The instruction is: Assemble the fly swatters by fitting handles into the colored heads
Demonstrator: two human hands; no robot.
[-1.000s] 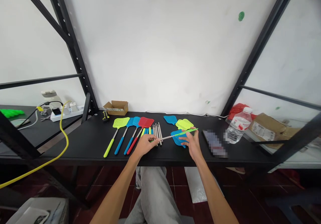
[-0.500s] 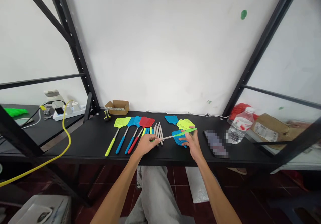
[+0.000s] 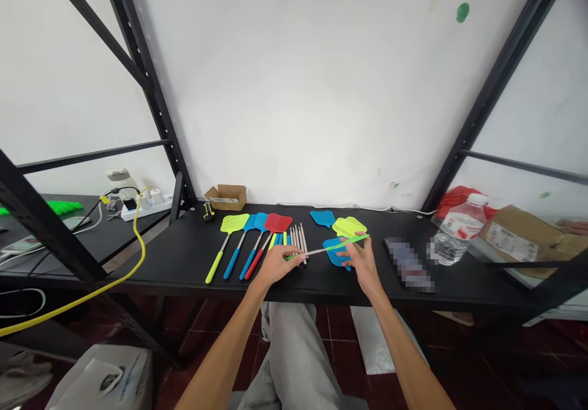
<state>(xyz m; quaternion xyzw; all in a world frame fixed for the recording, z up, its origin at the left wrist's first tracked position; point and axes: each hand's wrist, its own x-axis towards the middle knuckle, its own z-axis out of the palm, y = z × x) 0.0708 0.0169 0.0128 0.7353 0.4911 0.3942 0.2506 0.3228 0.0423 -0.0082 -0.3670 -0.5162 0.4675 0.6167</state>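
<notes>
Black flat table [image 3: 168,257], lower middle of the frame | four long fly swatters with yellow-green, blue and red mesh heads [image 3: 248,264], left of centre | light-green plastic swatter [image 3: 349,244], right of centre | left hand [image 3: 279,264], fingers pinching its thin grey rod [image 3: 316,252] | right hand [image 3: 362,263], fingers grasping its green head | thin pale rods [image 3: 299,237], beside the left hand

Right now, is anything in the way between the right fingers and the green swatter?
No, nothing visible: the right fingers already touch the green swatter. A blue head lies below it, not between them.
</notes>
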